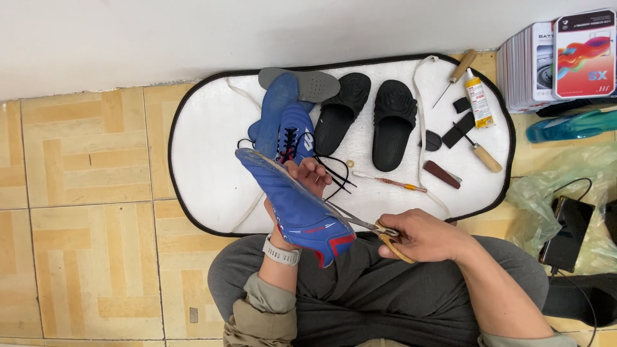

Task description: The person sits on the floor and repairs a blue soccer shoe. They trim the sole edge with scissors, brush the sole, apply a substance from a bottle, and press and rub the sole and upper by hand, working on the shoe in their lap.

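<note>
While the left hand [302,186] is wrapped around a blue shoe [292,205] held up over the lap, the right hand [427,236] has its fingers closed through the handles of yellow-handled scissors [369,226], blades touching the shoe's edge. Second blue shoe [292,132] and black slides [369,115] lie on the white mat [212,160] on the floor.

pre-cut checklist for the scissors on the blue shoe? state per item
1. Left hand grips blue shoe: ok.
2. Right hand holds scissors by the handles: ok.
3. Blade tips at the shoe's edge: ok.
4. Left fingers clear of the blades: cannot tell.
5. Loose black laces away from the cut: ok.
6. Second blue shoe parked on white mat: ok.
</note>
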